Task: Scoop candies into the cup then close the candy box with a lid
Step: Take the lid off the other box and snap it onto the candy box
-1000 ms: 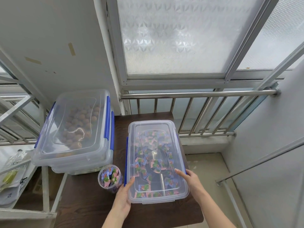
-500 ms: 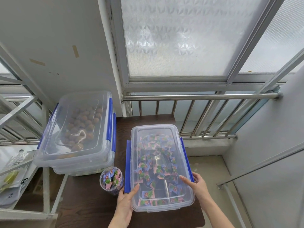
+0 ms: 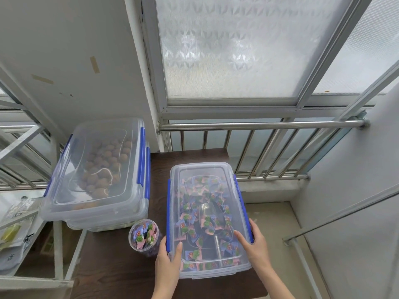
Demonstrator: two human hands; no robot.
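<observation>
The clear candy box (image 3: 206, 169) stands on the dark brown table (image 3: 121, 272), with its transparent lid (image 3: 200, 190) lying on top. Wrapped candies and a metal scoop (image 3: 212, 221) show through the lid. My left hand (image 3: 167, 258) grips the blue latch (image 3: 168, 212) on the box's left side, thumb on the lid. My right hand (image 3: 253, 242) holds the blue latch (image 3: 243, 206) on the right side, fingers spread over the lid. A clear cup (image 3: 143, 235) full of candies stands just left of the box.
A larger clear box (image 3: 97, 169) with blue latches, holding brown round items, sits at the left on a white frame. A metal railing (image 3: 259, 126) and frosted window stand behind the table. A lower shelf at far left holds packets (image 3: 13, 231). Floor drops off right of the table.
Both hands have slid from the lid's top onto the side latches. The view has shifted slightly, so the box sits a little lower and further right in the frame.
</observation>
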